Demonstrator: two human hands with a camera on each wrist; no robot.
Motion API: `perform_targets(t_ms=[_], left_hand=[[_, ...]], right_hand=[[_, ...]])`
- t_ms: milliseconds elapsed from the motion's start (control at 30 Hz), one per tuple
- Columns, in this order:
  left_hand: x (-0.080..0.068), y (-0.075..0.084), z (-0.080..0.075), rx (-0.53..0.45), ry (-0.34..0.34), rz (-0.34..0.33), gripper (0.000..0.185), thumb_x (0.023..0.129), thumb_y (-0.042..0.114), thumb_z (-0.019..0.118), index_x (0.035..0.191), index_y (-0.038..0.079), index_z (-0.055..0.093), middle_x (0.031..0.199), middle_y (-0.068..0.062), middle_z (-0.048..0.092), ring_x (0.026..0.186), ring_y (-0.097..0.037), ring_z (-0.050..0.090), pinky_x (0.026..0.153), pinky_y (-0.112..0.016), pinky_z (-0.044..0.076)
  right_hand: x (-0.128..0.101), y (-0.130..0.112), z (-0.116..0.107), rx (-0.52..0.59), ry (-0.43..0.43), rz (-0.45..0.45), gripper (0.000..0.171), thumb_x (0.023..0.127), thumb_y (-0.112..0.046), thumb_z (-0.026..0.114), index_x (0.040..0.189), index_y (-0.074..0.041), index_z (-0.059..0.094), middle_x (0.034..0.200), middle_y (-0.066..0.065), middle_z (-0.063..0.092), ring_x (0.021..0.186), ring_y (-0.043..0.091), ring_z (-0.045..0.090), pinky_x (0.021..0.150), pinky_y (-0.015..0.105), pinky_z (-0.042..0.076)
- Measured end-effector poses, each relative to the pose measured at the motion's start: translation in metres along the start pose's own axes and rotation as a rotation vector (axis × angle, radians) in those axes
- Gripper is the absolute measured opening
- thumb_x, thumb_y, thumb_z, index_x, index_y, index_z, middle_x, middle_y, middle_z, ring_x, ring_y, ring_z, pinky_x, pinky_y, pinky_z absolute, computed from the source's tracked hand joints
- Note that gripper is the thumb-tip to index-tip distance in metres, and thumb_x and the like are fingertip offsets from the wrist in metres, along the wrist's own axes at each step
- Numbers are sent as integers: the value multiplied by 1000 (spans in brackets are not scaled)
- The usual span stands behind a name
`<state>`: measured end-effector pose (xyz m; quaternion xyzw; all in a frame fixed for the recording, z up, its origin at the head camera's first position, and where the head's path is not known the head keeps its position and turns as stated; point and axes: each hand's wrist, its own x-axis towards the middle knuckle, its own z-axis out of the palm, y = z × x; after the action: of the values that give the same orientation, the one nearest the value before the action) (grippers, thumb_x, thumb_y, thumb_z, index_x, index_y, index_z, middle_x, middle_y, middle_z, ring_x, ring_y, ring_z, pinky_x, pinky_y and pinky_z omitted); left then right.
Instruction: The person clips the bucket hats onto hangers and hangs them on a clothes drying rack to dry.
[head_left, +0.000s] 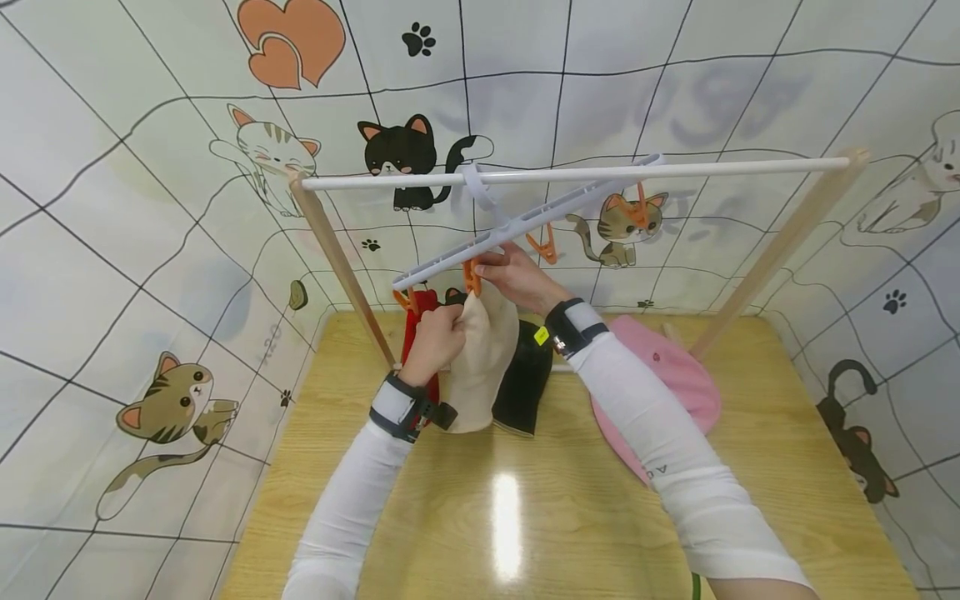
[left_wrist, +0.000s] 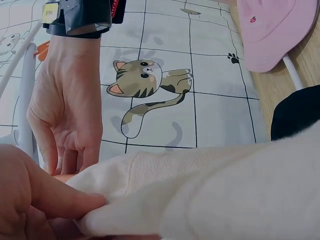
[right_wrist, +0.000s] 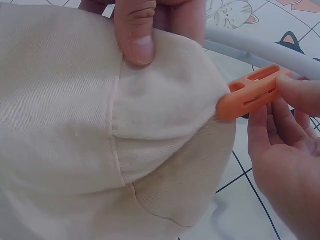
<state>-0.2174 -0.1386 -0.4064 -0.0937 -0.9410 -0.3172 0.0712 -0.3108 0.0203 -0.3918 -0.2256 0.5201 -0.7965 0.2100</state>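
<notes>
Cat-print backdrop; L hand (head_left: pixel 438 333) fingers pinch cream cap (head_left: pixel 483 358); R hand (head_left: pixel 517 279) fingers squeeze orange clip (right_wrist: pixel 250 92) on cap edge.

A pale cloth backdrop (head_left: pixel 135 250) printed with a black grid, cartoon cats, paw prints and orange hearts wraps around from nine o'clock past twelve to three. At six o'clock, a wooden tabletop (head_left: pixel 787 467) carries a bright glare spot (head_left: pixel 506 525) of overhead light.

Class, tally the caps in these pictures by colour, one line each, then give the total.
Cream cap: 1
Red cap: 1
Black cap: 1
Pink cap: 1
Total: 4
</notes>
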Motion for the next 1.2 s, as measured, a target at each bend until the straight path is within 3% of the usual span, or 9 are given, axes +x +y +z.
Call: perform_targets(t_ms=[133,267,633,933,1200], left_hand=[[1,1,-2,-1,-12,5,24,80,-9,46,64,8,41,58,0,28,59,-21,36,48,-29,25],[2,2,-6,0,4,17,21,82,-9,47,67,6,45,58,-1,29,58,-22,37,48,-29,27],[3,5,-9,27,-34,73,20,84,-9,49,68,3,47,58,-1,28,55,-22,36,49,-27,24],[3,7,-10,117,-78,4,8,92,3,56,87,-2,61,63,-7,49,58,-26,52,49,-29,36],[0,4,-9,136,-110,-45,12,91,7,59,90,-4,63,64,-9,55,59,-26,56,51,-32,44]], right_hand=[[0,0,-1,-1,-11,17,40,94,17,43,119,-14,46,105,1,63,104,15,55,100,31,38],[-1,-1,-2,-28,-20,32,39,94,15,44,121,-12,45,110,3,62,109,16,54,101,32,39],[-3,-2,-4,-56,-35,51,37,95,14,42,120,-12,47,119,6,58,121,24,50,104,35,36],[-7,0,-7,-92,11,35,46,96,12,42,140,-1,34,130,14,51,126,27,44,106,34,34],[-19,5,-17,-89,43,8,39,97,7,45,135,5,38,130,15,49,124,26,47,106,34,33]])
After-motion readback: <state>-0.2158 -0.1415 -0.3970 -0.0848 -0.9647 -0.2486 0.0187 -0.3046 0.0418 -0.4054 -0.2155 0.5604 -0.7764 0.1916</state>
